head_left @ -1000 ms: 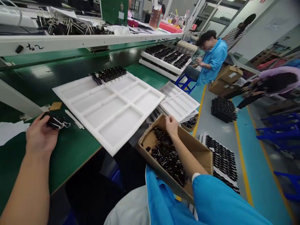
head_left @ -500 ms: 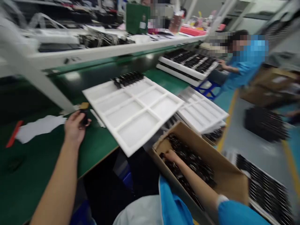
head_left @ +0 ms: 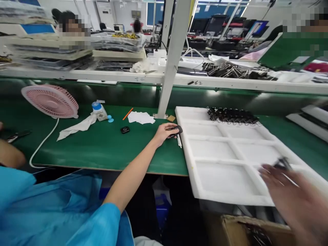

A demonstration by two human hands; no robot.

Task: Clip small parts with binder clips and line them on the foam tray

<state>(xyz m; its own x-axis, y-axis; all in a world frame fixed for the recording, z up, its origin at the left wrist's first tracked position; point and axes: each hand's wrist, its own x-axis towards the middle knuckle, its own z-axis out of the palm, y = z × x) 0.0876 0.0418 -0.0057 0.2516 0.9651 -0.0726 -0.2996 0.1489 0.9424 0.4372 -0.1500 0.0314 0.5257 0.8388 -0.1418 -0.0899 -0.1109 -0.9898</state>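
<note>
On the green bench, my left hand [head_left: 164,134] has its fingers closed around a small black object [head_left: 176,130], just left of the white foam tray [head_left: 217,149]. My right hand [head_left: 282,181], smeared by motion, is over the tray's right part and holds a black part with a shiny metal piece [head_left: 283,163]. A row of black parts with metal wires [head_left: 233,115] lies along the tray's back edge. The tray's nearer compartments show bare white bottoms. Below the tray at the lower right is a cardboard box [head_left: 230,225] with black parts inside.
A white post [head_left: 172,58] rises from the bench behind my left hand. A pink fan [head_left: 51,101], a bottle [head_left: 99,111], paper [head_left: 141,118] and a black case [head_left: 125,130] lie leftward. A co-worker's arm [head_left: 10,153] is at far left.
The view has swung left. My right hand has come up out of the cardboard box with a black part and is now above the foam tray. My left hand still holds the small black object.
</note>
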